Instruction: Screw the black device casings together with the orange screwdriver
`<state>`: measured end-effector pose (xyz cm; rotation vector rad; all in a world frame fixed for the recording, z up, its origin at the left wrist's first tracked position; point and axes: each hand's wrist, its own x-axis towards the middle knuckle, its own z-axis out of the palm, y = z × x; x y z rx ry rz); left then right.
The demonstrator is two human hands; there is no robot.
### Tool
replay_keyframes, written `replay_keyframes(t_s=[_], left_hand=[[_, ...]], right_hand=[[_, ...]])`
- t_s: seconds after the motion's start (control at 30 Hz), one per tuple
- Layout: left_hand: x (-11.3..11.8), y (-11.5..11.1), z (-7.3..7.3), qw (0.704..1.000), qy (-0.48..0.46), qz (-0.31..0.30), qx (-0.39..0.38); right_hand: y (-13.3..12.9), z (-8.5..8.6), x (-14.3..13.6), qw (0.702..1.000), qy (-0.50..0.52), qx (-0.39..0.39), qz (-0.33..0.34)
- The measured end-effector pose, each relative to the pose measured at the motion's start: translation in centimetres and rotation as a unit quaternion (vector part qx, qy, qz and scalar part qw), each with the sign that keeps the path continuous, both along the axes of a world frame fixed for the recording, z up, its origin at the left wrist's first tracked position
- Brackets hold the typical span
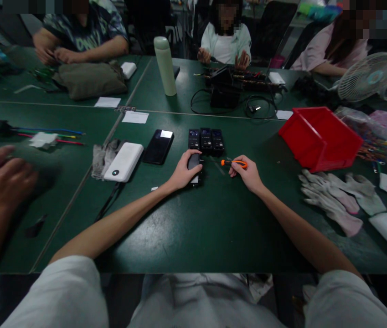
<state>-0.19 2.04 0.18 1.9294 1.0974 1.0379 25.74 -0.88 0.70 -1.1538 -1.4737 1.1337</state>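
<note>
My left hand (182, 172) is closed round a small black device (194, 161), holding it down on the green table. In my right hand (247, 175) is a screwdriver (234, 163) with an orange and black handle. Its thin shaft points left toward the device's side; whether the tip touches it I cannot tell. Just beyond my left hand, several similar black devices stand side by side, among them a middle one (206, 139) and a right one (217, 140). A black phone (158, 146) lies to their left.
A white power bank (124, 162) rests partly on grey gloves (103, 157). At right are a red bin (319, 139), work gloves (333, 198) and a fan (367, 76). A green bottle (166, 66) stands farther back. A co-worker's hand (3, 177) is at left; others sit opposite.
</note>
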Motion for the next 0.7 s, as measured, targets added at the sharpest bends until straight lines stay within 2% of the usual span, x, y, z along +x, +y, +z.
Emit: replay_keyframes(t_s=[0.7], left_hand=[[0.01, -0.07, 0.16, 1.000, 0.006, 0.004, -0.002]], right_hand=[[0.09, -0.19, 0.03, 1.000, 0.002, 0.002, 0.000]])
